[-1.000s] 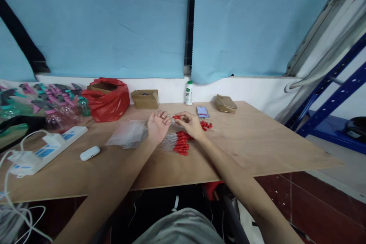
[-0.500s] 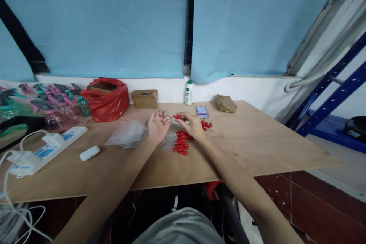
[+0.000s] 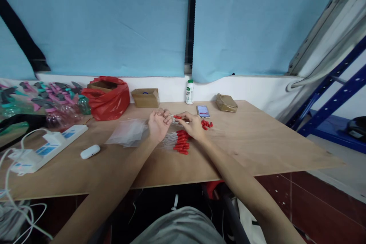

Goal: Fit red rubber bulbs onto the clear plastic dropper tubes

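Note:
My left hand [image 3: 159,125] is closed, palm partly upward, its fingertips on the clear tube end of a dropper. My right hand [image 3: 192,125] pinches the red rubber bulb [image 3: 177,117] of that same dropper, so both hands hold it level above the table. Below them lies a pile of droppers [image 3: 180,142], clear thin tubes to the left and red bulbs to the right. Several loose red bulbs [image 3: 206,124] rest just past my right hand. Left of my left hand, flat clear plastic bags [image 3: 127,132] are spread on the wood.
On the wooden table [image 3: 257,145] stand a red plastic bag [image 3: 110,101], a cardboard box [image 3: 145,98], a white bottle [image 3: 189,93], a phone [image 3: 203,111] and a brown packet [image 3: 226,102]. At left are spray bottles [image 3: 54,110], a power strip [image 3: 51,148] and a white earbud case [image 3: 90,151].
Both hands stay nearly in place around the dropper, with the bulb end still in my right fingers. The view has shifted very slightly.

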Demonstrator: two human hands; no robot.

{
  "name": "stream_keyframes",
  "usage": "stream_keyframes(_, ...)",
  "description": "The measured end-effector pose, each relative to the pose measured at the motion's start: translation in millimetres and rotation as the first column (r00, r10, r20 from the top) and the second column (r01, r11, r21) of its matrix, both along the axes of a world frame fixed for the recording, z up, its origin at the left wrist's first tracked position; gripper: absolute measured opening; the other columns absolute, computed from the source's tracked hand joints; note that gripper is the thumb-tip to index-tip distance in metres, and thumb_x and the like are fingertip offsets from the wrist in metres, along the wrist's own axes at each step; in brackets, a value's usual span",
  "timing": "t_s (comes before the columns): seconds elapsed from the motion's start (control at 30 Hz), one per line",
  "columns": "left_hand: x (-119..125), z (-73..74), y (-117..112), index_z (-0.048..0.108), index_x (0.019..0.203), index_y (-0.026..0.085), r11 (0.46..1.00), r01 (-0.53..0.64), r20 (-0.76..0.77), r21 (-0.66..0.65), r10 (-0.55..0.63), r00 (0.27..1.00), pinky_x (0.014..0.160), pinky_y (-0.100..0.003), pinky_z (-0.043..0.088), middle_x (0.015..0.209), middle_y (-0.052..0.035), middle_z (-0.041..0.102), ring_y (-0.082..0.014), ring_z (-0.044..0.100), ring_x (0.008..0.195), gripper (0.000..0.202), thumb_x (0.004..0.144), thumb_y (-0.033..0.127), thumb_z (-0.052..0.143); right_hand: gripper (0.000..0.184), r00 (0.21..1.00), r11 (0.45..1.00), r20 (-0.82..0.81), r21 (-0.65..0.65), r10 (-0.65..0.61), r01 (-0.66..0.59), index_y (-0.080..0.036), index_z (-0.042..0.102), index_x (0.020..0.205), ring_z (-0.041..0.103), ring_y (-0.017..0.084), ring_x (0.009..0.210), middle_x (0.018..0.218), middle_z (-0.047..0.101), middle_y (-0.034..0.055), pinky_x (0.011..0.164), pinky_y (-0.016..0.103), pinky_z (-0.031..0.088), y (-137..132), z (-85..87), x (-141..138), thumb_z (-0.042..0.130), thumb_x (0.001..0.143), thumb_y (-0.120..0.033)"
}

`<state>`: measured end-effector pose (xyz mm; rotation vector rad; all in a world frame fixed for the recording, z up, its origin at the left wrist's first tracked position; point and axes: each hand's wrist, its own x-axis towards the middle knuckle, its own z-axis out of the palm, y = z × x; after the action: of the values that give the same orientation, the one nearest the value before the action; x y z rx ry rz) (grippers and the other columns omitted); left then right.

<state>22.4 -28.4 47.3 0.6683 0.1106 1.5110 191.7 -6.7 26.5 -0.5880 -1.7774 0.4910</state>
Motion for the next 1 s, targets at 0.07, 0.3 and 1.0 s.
stream_keyframes(0.07, 1, -1.1, 0, 0.036, 0.075, 0.020, 1.000, -0.001, 0.000, 0.003, 0.001, 1.000, 0.055, -0.025, 0.040, 0.076, -0.0017, 0.043, -0.0115, 0.040, 0.057, 0.032, 0.101, 0.039, 0.040, 0.027, 1.000, 1.000, 0.003, -0.011, -0.005, 0.006, -0.018, 0.074, 0.102, 0.074, 0.020, 0.078, 0.091, 0.078, 0.0070, 0.076, 0.030, 0.059, 0, -0.8, 0, 0.068, 0.092, -0.042)
stream_keyframes(0.3, 0, -6.7, 3, 0.035, 0.076, 0.020, 1.000, 0.007, -0.010, 0.009, -0.007, 1.000, 0.055, -0.024, 0.040, 0.076, -0.0018, 0.043, -0.0117, 0.040, 0.057, 0.032, 0.101, 0.039, 0.037, 0.028, 0.999, 1.000, 0.036, -0.025, -0.015, 0.016, -0.017, 0.074, 0.102, 0.074, 0.020, 0.075, 0.087, 0.078, 0.0065, 0.072, 0.029, 0.057, -1, -3.0, 1, 0.067, 0.093, -0.043)
stream_keyframes(1.0, 8, -5.3, 6, 0.037, 0.074, 0.020, 0.994, -0.023, 0.046, -0.108, 0.028, 0.999, 0.049, -0.022, 0.036, 0.071, 0.0006, 0.039, -0.0096, 0.035, 0.051, 0.028, 0.100, 0.030, 0.037, 0.027, 0.996, 0.996, -0.036, -0.038, 0.081, -0.082, -0.018, 0.075, 0.103, 0.075, 0.022, 0.082, 0.091, 0.078, 0.0067, 0.075, 0.030, 0.057, -7, 5.4, -1, 0.065, 0.095, -0.042)
